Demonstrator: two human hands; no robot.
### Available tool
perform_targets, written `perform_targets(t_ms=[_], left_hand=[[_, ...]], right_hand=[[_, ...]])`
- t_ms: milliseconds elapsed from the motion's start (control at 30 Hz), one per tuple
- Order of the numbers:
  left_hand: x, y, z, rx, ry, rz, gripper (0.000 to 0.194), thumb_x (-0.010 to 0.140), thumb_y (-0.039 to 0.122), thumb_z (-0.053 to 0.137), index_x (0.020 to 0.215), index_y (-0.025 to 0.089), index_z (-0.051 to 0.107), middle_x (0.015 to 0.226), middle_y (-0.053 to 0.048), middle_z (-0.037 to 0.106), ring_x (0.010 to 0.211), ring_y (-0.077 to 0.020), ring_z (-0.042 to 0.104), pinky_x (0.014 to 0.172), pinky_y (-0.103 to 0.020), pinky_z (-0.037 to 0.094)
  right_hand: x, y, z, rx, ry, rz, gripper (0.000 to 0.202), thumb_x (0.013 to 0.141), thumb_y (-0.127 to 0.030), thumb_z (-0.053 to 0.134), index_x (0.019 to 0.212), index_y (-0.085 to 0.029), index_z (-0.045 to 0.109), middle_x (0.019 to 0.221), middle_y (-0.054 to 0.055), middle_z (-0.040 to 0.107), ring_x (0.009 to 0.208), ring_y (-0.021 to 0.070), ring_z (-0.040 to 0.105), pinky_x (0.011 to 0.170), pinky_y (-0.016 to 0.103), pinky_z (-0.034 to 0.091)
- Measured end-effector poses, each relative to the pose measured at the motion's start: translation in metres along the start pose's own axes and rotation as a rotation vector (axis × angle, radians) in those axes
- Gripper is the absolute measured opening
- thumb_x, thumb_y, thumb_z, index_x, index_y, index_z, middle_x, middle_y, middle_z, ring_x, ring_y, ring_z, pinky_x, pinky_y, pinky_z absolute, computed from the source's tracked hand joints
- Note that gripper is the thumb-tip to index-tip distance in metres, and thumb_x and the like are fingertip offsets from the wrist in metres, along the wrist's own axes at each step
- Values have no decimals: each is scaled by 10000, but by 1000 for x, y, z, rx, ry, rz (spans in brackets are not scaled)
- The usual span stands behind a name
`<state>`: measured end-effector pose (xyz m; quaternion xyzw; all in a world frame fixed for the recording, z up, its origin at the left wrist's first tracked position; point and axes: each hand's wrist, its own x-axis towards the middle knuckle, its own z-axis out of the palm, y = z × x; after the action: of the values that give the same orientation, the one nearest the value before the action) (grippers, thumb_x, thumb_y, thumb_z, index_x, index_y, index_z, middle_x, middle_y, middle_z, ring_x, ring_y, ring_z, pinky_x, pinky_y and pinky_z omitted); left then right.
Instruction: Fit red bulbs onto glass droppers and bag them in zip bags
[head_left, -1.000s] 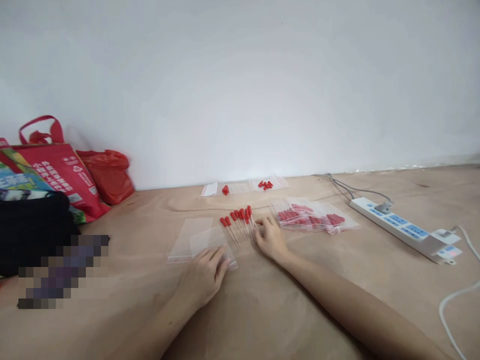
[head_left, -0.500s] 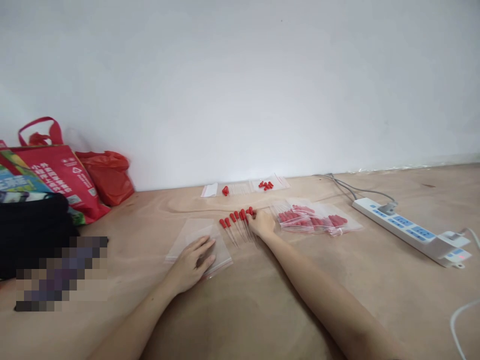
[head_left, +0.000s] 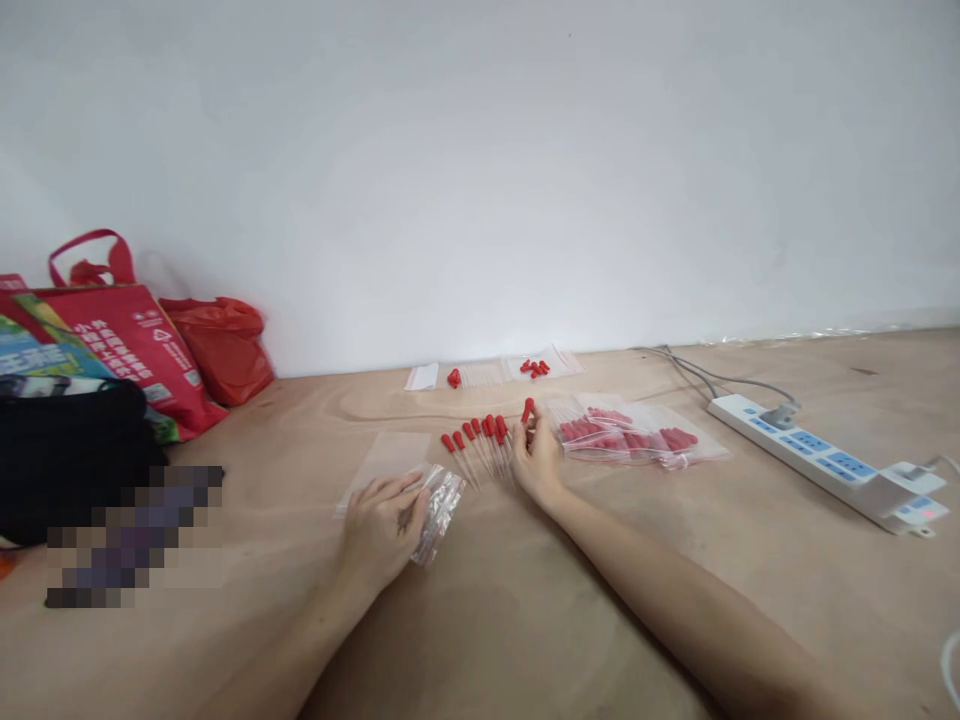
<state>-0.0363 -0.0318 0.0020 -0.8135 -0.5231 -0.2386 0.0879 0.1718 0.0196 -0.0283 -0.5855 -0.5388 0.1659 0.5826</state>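
Observation:
My left hand [head_left: 384, 525] is closed on a clear zip bag [head_left: 442, 510], which is bunched and shiny beside the fingers. Behind it another clear flat bag [head_left: 390, 455] lies on the table. My right hand [head_left: 537, 462] pinches a dropper [head_left: 528, 409] whose red bulb points up; its lower part is hidden by the fingers. Between the hands, several glass droppers [head_left: 474, 445] with red bulbs lie fanned out, bulbs toward the wall. Right of my right hand is a pile of zip bags [head_left: 637, 435] with red-bulbed pieces inside.
Near the wall lie red bulbs [head_left: 534, 369] on a bag, a row of thin glass tubes [head_left: 481, 375] and a white paper [head_left: 424, 377]. A power strip [head_left: 817, 455] with cables is at right. Red bags [head_left: 217, 345] and a black cloth [head_left: 75, 450] stand at left.
My left hand has closed on the top zip bag and lifted it, crumpling it. My right hand has raised a dropper from the right end of the fanned row.

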Motion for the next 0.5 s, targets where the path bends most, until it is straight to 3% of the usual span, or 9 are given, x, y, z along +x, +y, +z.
perform_targets(t_ms=[67, 133, 233, 367, 433, 500], left_hand=[[-5, 9, 0, -36, -60, 18, 304, 809, 289, 398, 783, 229, 695, 952, -44, 671, 828, -228, 604, 745, -402, 476], [-8, 12, 0, -97, -120, 44, 301, 812, 293, 406, 938, 190, 660, 1006, -76, 648, 897, -231, 589, 807, -406, 464], [-6, 3, -8, -216, -215, 174, 401, 833, 278, 396, 1214, 178, 469, 1223, -89, 508, 1119, -233, 459, 934, -417, 381], [-1, -8, -21, -296, -479, 464, 423, 826, 296, 444, 1246, 328, 400, 1381, -3, 291, 1254, -245, 271, 981, -445, 309], [-1, -3, -21, -272, -561, 504, 411, 827, 311, 453, 1234, 346, 411, 1379, -5, 294, 1255, -249, 267, 979, -458, 300], [-4, 10, -15, -231, -556, 456, 385, 849, 328, 416, 1233, 327, 418, 1350, -22, 354, 1231, -242, 317, 970, -459, 306]], right_hand=[[-14, -1, -11, 126, -54, 22, 554, 795, -311, 395, 1285, -148, 194, 829, 47, 487, 618, 126, 499, 573, 256, 420], [-28, -2, -27, 227, -130, 55, 638, 780, -316, 439, 1309, -201, 103, 810, 16, 463, 540, 95, 466, 502, 233, 406], [-45, -2, -54, 324, -210, 149, 650, 767, -347, 466, 1294, -269, 95, 755, -26, 442, 446, 67, 425, 396, 205, 369], [-53, -1, -75, 405, -217, 256, 575, 749, -396, 488, 1222, -284, 181, 759, -40, 437, 398, 57, 438, 328, 204, 378], [-52, -1, -76, 437, -197, 277, 540, 746, -414, 493, 1184, -268, 214, 723, -52, 425, 417, 66, 468, 349, 209, 416], [-48, -1, -72, 470, -193, 286, 526, 745, -429, 493, 1163, -255, 225, 679, -65, 413, 432, 74, 485, 368, 212, 440]])
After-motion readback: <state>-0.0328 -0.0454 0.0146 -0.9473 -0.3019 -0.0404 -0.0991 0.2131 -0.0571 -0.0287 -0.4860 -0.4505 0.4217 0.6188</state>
